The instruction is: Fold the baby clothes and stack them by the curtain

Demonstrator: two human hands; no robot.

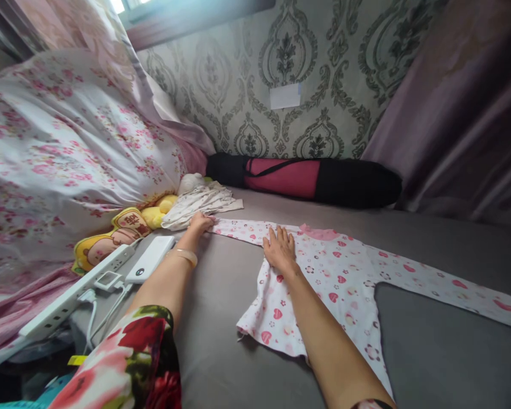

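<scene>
Lying flat on the grey bed [447, 341], a white long-sleeved shirt [323, 278] with pink hearts and flowers is turning its pink collar [318, 233] toward the far edge. One sleeve is pointing to the left edge of the bed, and the other one is stretching out to the right. The left hand [201, 222], with a pale bracelet [186, 257] on its wrist, is holding the end of the left-pointing sleeve in a narrow grip. The right hand [280, 250] is resting flat on the shirt, where this same sleeve is joining the body, with its fingers stretched out. Just beside the left hand, a crumpled pale cloth [202, 203] is lying, and a yellow cushion [96, 251] is sitting nearer to the left edge. Along that edge a white power strip [70, 298] is running, with a white rectangular device [151, 260] lying beside it. Along the far edge, a long black and pink bag [283, 177] is resting before the patterned wall [221, 68].
</scene>
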